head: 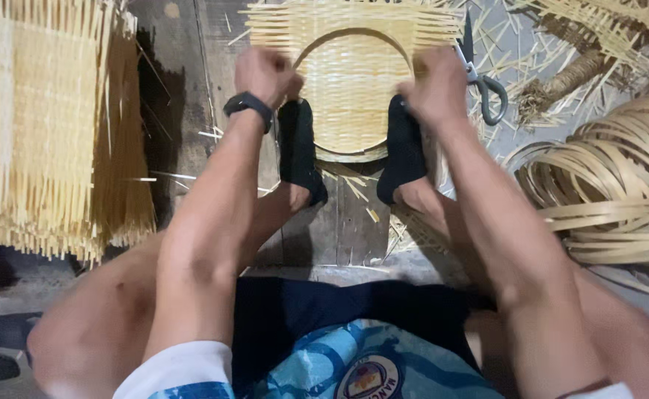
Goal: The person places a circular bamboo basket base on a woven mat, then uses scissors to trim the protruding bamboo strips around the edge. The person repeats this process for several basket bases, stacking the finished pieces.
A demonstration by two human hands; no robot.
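A round woven bamboo basket lies on the floor ahead of me, a hoop rim around its middle and loose strips sticking out at its edges. My two feet in black socks press on its near edge. My left hand, with a black watch on the wrist, is closed on the basket's left rim. My right hand is closed on the right rim. Both hands look blurred.
A stack of flat woven bamboo mats lies at the left. Scissors rest right of the basket. Coils of bamboo strips sit at the right, with loose strips and a bundle beyond them.
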